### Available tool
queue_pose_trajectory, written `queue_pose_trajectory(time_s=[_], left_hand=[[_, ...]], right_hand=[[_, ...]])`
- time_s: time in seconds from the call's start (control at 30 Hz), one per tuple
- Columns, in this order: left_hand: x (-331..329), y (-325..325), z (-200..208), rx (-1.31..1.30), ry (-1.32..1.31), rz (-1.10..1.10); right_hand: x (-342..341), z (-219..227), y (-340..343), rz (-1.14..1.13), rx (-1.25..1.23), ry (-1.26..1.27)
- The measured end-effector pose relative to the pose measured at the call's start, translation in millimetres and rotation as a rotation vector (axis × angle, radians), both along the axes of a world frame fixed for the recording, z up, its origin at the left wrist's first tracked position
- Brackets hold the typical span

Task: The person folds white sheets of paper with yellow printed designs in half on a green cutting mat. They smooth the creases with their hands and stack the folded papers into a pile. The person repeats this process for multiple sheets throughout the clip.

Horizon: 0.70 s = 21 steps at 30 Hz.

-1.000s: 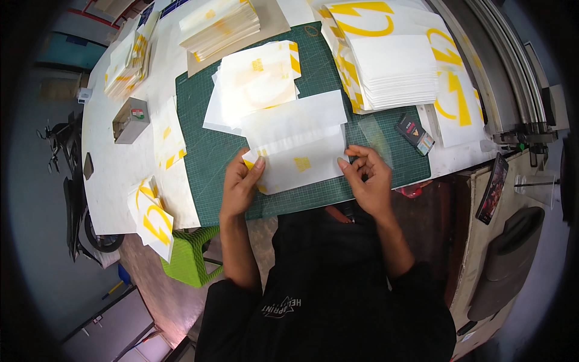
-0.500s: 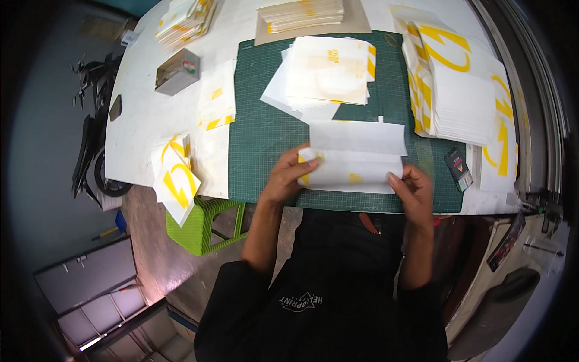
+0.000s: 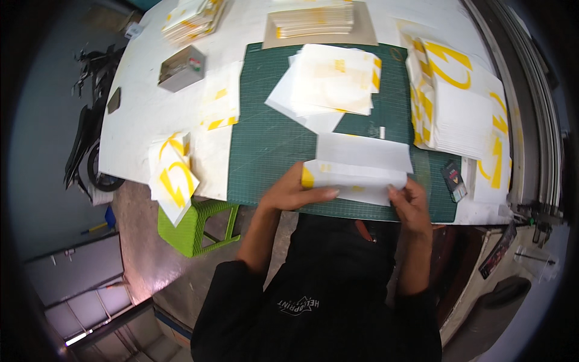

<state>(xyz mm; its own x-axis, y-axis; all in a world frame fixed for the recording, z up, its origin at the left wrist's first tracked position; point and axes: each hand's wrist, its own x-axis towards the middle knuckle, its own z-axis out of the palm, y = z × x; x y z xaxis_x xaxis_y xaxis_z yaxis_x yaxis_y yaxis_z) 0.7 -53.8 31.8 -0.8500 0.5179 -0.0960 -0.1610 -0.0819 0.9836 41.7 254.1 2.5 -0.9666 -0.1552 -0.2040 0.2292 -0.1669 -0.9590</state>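
A white table point(image 3: 139, 120) has an open grey box point(image 3: 186, 78) on its left side, a motorbike point(image 3: 84, 133) past its left edge, and a green stool point(image 3: 186, 240) by its near edge.

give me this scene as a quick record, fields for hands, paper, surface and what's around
held item: partly folded white paper, yellow patch at its left end
left hand: left hand at the paper's left end, thumb stretched along its lower part
right hand: right hand at the right end, thumb on the paper
surface: green cutting mat on a white table
beyond the paper: loose pile of printed sheets
right side: thick stack, small dark box
left side: open grey box
below table: green stool
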Motion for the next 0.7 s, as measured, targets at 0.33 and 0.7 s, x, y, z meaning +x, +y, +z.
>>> queue_pose_trajectory(time_s=[0.33, 0.7], left_hand=[[-64, -144, -51, -1.143, 0.494, 1.255], [-96, -198, -45, -1.185, 0.103, 1.143]], right_hand=[[-6, -9, 8, 0.013, 0.045, 0.022], [-4, -21, 13, 0.000, 0.045, 0.002]])
